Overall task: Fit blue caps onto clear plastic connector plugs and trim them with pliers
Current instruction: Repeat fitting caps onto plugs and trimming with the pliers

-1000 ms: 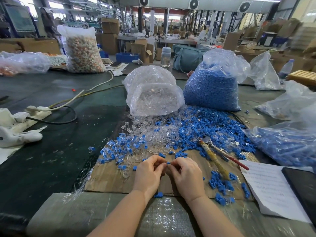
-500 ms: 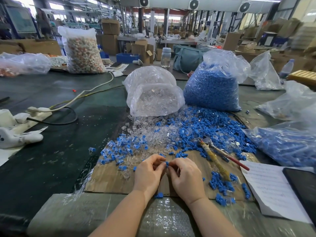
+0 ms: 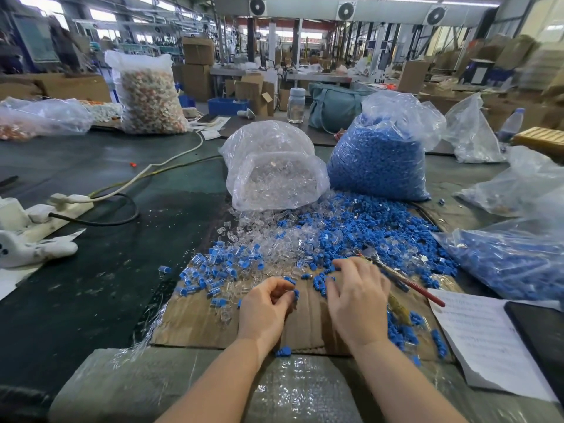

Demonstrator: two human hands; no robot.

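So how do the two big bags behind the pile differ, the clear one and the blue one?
The clear bag holds transparent plugs and is slumped low, its mouth spilling them toward the cardboard. The blue bag is packed with blue caps, stands taller and sits to its right. Both are thin see-through plastic, touching side by side on the table.

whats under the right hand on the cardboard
Loose blue caps show at the fingertips of the right hand, and the pliers pass under it, one handle emerging lower right. What the palm covers on the cardboard is hidden.
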